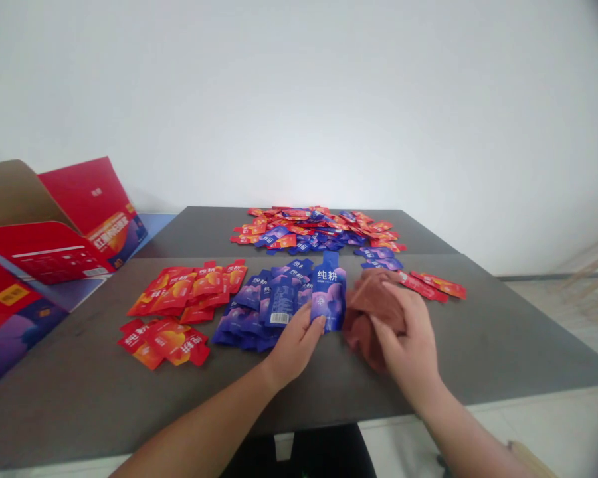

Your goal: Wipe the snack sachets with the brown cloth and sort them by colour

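The blue pouch (329, 292) stands roughly upright above the near half of the table (508, 338), just right of the blue pouch pile (282, 305). Its face carries large white characters over pale purple rounded shapes, and a narrow tab projects from the top edge. The left hand (298, 342) pinches the lower left part of the pouch between thumb and fingers. The right hand (414, 338) is closed around a brown cloth (363, 322), bunched beside the right edge of the pouch; whether cloth and pouch touch cannot be determined. The left fingertips cover part of the pouch's lower edge, its rear face is hidden, and the small print is illegible. The cloth conceals part of the table behind it. The open carton (50, 255) at left is cut off by the frame edge. The pouches are flat, glossy and film-like, with tabbed ends; the cloth is soft and deeply creased; the carton is printed board with a plain tan inner face. Red-orange pouches (209, 282) overlap at left, and a mixed heap (323, 229) of red and blue pouches lies on the far half.
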`<state>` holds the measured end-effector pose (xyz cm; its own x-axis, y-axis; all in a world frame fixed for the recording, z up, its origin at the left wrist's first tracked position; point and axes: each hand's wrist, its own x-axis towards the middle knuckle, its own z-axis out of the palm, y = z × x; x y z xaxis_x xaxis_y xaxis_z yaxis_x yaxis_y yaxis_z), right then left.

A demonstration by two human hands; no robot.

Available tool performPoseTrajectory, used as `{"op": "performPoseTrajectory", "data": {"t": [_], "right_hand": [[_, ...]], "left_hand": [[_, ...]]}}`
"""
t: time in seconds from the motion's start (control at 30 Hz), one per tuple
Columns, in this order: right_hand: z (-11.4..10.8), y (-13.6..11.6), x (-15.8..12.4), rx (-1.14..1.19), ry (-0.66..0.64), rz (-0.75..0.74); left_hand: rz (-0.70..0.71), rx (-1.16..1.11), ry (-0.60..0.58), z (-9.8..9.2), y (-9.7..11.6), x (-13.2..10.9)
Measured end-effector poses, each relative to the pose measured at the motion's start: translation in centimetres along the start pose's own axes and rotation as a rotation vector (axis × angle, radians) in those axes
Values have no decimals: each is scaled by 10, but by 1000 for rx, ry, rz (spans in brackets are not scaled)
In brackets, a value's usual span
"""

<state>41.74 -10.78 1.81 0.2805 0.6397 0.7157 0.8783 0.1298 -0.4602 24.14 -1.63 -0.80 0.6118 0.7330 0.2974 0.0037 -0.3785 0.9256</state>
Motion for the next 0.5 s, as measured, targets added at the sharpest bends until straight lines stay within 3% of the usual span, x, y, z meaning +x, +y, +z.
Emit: {"op": "performPoseTrajectory", "data": {"t": [0.1, 0.17, 0.27, 0.33, 0.4, 0.5], "right_hand": [[9, -34, -6, -3, -303, -178], [22, -31, -1, -98, -382, -145], [35, 5, 19, -211, -320, 75], [34, 32, 31, -123, -244, 217], [27, 46, 35, 33, -113, 335], [17, 35, 25, 269, 20, 487]], "left_hand": [[40, -90, -66, 2, -4, -3], [62, -61, -173, 2, -3, -6], [159, 56, -385, 3, 4, -8], [229, 82, -450, 4, 10, -7], [257, 94, -380, 5, 13, -5], [280, 184, -184, 5, 13, -3]]}}
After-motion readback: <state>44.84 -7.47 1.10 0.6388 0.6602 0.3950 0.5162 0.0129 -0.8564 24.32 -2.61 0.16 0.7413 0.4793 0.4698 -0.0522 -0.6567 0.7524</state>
